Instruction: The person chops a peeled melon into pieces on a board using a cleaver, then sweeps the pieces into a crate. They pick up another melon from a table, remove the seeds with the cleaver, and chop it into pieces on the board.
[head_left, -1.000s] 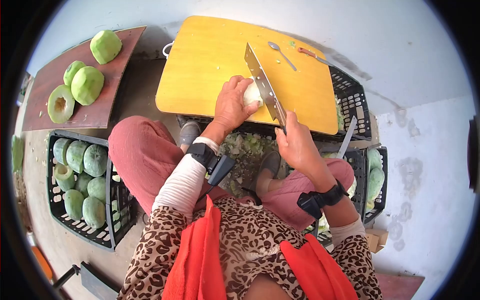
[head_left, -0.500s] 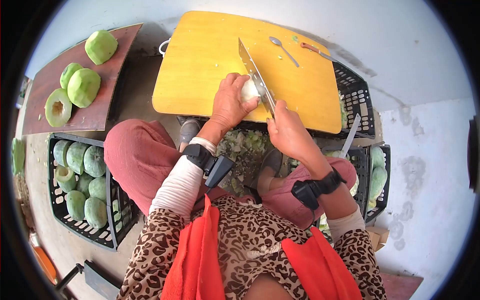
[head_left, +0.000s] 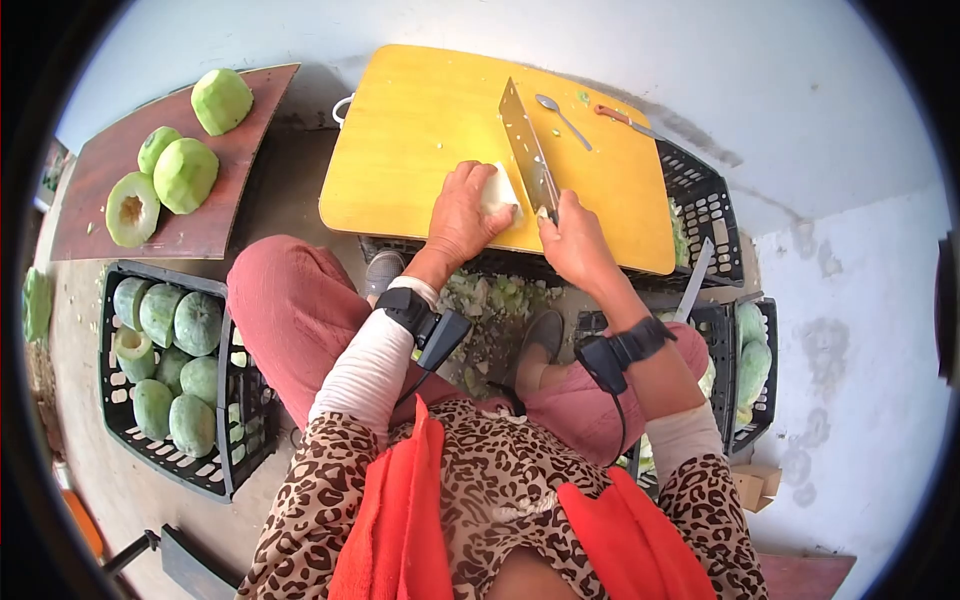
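Head view: we pinch a pale chunk [head_left: 501, 192] between thumb and curled fingers of our left hand [head_left: 463, 213] at the near edge of the yellow worktop [head_left: 400, 130]; our right hand [head_left: 575, 235] wraps the cleaver's handle, its blade [head_left: 527, 145] beside the chunk.

head-worn view | looks forward and down | arm's reach | rim dark, perhaps fisheye

Bright scene, fisheye-curved dark edges.
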